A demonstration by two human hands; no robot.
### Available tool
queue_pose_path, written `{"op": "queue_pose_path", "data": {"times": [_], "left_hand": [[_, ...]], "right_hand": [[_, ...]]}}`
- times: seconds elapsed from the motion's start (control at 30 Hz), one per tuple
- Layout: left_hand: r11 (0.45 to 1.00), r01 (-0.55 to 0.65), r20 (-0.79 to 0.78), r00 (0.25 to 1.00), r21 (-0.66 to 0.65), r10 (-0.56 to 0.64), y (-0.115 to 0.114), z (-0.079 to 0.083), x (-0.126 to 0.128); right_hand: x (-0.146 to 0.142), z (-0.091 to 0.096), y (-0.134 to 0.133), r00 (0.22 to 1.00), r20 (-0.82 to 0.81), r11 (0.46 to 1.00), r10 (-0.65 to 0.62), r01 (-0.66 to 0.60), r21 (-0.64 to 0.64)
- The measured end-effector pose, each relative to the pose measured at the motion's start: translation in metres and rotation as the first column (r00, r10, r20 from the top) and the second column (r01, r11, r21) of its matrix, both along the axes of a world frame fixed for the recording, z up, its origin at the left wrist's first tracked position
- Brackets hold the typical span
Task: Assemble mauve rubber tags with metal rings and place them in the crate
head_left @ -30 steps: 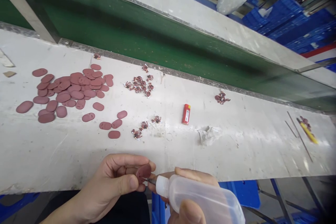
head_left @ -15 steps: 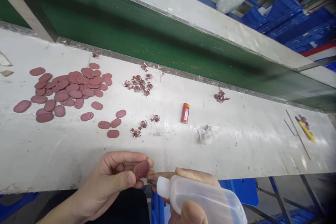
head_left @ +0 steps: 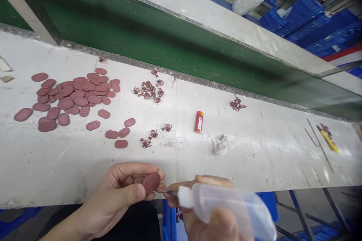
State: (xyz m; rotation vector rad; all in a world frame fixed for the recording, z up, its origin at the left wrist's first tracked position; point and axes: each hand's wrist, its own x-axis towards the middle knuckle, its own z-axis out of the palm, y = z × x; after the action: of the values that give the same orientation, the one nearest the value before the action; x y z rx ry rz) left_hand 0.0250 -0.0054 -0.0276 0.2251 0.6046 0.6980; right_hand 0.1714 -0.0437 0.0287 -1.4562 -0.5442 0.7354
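My left hand [head_left: 121, 194] pinches a small maroon oval piece [head_left: 152, 182] between thumb and fingers, just below the near edge of the white workbench [head_left: 268, 158]. My right hand [head_left: 209, 216] grips a translucent squeeze bottle [head_left: 226, 209] with a white cap and a thin metal needle tip; the tip points at the oval piece and almost touches it. The bottle and right hand are blurred by motion. More maroon ovals [head_left: 73, 96] lie heaped at the left of the bench.
Small brownish parts [head_left: 148, 91] lie in clusters mid-bench, with a few more [head_left: 236, 104] further right. A red lighter [head_left: 199, 121], crumpled white scrap [head_left: 223, 144], thin rods and a yellow tool [head_left: 328, 138] sit to the right. A green conveyor belt [head_left: 158, 41] runs behind. Blue crates [head_left: 311, 26] stack beyond.
The bottle in my right hand has shifted slightly right and up, blurred by motion. My left hand keeps the oval piece in nearly the same place.
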Motion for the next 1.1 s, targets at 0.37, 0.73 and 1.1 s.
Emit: {"op": "queue_pose_path", "data": {"times": [0.37, 0.73, 1.1], "left_hand": [[0.991, -0.105, -0.297, 0.952, -0.083, 0.076, 0.007, 0.004, -0.018], [0.963, -0.256, -0.403, 0.892, -0.079, 0.204, 0.013, 0.017, -0.019], [0.958, -0.288, -0.41, 0.874, -0.008, 0.259, 0.015, 0.024, -0.012]], "right_hand": [[0.117, -0.082, 0.027, 0.676, -0.679, 0.955, 0.288, -0.147, 0.259], [0.065, -0.065, 0.054, 0.851, 0.259, 0.89, 0.456, -0.428, -0.159], [0.049, -0.033, 0.073, 0.799, 0.134, 0.805, 0.587, -0.558, -0.199]]}}
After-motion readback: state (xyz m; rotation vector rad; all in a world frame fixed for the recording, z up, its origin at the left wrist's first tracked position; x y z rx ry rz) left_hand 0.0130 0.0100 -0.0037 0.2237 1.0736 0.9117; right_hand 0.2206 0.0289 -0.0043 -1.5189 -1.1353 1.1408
